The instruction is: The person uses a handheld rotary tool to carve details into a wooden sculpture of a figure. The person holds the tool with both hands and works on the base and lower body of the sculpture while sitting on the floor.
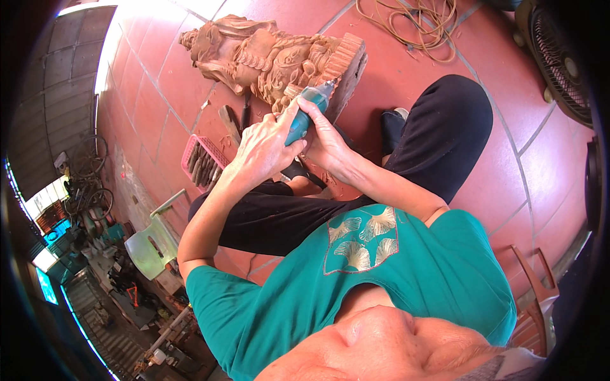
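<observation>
A carved wooden statue (267,57) lies on its side on the red tiled floor, its ridged base toward the right. Both hands wrap around a teal handheld power tool (297,130) with a grey nose, which looks like an electric carving tool. My left hand (264,145) grips the body from the left, fingers reaching forward toward the carving. My right hand (325,141) closes on it from the right, thumb along the top. The tool's nose is at the lower edge of the statue near the base; whether the tip touches the wood, I cannot tell.
Left of my legs stands a pink basket (188,152) of brown wooden handles, beside a wooden stick (229,123) and shavings. A coiled cable (438,39) lies at the far right, near a fan (559,66). A pale green chair (151,249) and bicycles (90,155) stand left.
</observation>
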Action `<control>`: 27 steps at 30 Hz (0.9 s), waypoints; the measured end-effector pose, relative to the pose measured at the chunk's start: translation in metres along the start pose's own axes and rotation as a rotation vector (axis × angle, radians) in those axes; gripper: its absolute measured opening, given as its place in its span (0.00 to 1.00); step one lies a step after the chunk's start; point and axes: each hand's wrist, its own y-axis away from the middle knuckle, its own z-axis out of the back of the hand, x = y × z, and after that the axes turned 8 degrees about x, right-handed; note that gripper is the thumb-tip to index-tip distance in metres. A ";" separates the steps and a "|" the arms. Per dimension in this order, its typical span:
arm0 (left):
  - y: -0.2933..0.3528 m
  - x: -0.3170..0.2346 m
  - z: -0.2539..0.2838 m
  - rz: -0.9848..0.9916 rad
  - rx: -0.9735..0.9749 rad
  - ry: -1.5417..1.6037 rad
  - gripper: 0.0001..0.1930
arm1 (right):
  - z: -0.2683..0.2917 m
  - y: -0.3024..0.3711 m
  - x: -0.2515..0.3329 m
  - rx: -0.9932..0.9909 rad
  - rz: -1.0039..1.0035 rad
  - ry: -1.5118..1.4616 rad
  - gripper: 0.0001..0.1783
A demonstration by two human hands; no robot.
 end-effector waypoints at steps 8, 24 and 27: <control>0.000 0.001 0.000 0.050 0.003 0.003 0.43 | -0.004 -0.002 0.000 0.026 0.003 0.033 0.22; 0.000 0.009 -0.003 0.076 -0.033 -0.001 0.43 | -0.002 -0.019 -0.003 0.037 -0.020 0.000 0.23; -0.001 0.009 -0.003 0.076 -0.021 -0.004 0.43 | -0.002 -0.018 -0.003 0.037 -0.021 0.004 0.23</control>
